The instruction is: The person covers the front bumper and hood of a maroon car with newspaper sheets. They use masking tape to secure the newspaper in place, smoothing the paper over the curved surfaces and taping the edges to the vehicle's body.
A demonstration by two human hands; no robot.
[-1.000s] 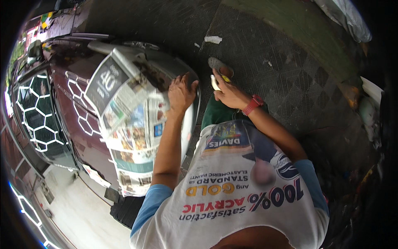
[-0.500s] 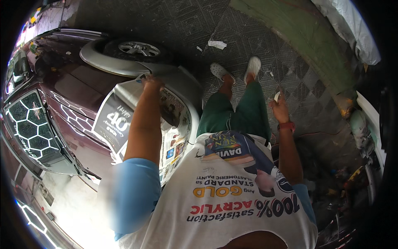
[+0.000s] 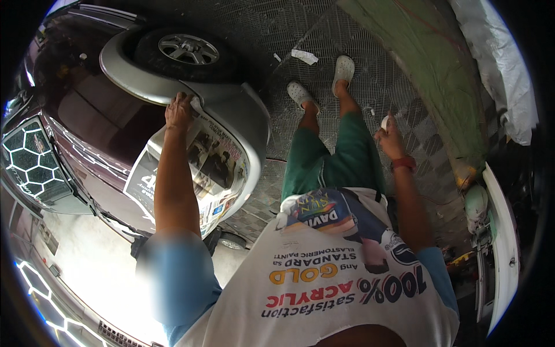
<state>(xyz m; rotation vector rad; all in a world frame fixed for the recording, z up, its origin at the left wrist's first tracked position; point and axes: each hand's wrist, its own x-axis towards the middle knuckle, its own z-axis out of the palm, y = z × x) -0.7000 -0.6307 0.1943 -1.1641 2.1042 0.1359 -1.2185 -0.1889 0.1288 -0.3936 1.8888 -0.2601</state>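
A printed newspaper sheet (image 3: 217,156) lies over the silver-grey bumper (image 3: 257,115) and the maroon body of a car at my left. My left hand (image 3: 178,113) is at the sheet's upper edge, beside the wheel arch, with its fingers bent and bunched on the paper's edge. Part of the sheet is hidden behind my left forearm. Out to the right, away from the car, my right hand (image 3: 391,139) is closed around a small pale roll of tape (image 3: 385,122).
The car's wheel (image 3: 188,49) stands just beyond my left hand. White paper scraps (image 3: 304,56) lie on the dark, grid-patterned floor (image 3: 324,34). A green sheet (image 3: 428,75) and whitish plastic sheeting (image 3: 497,63) run along the right, with a long white panel (image 3: 506,248) nearer.
My left hand has shifted left along the newspaper's upper edge, toward the wheel arch. More of the printed sheet shows beside my forearm. The right hand still holds the tape, and the view has shifted.
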